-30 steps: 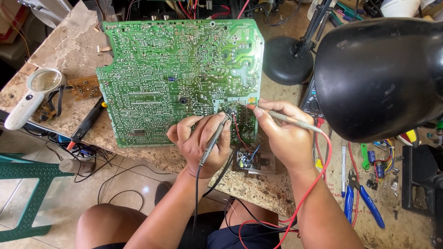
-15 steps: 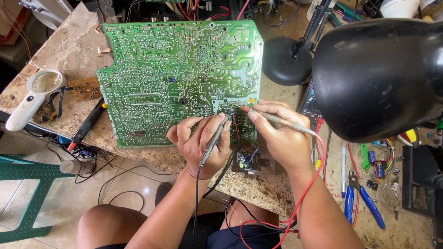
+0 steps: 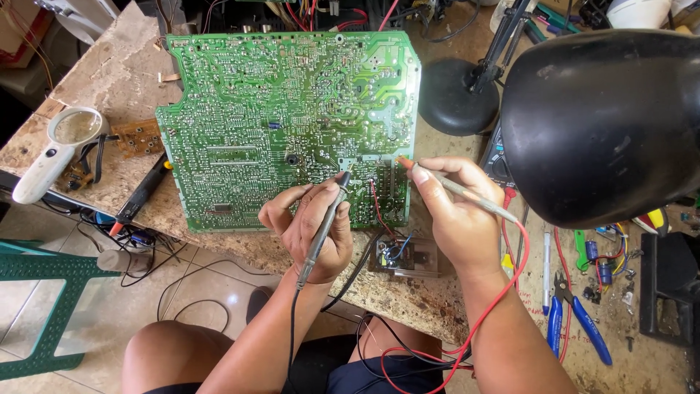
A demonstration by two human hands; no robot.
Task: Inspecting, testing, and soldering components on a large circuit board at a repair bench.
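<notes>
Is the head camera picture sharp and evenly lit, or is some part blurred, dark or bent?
Head view: circuit board sharp and evenly lit; both hands, left hand and right hand, without motion blur; black lamp shade close and dark, hiding bench behind; table edge looks slightly bowed, perhaps wide-angle.

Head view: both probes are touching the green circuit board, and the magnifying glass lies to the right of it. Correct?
Not quite. In the head view the magnifying glass lies left of the green circuit board, not right. The left hand and right hand do hold probes to the board.
</notes>
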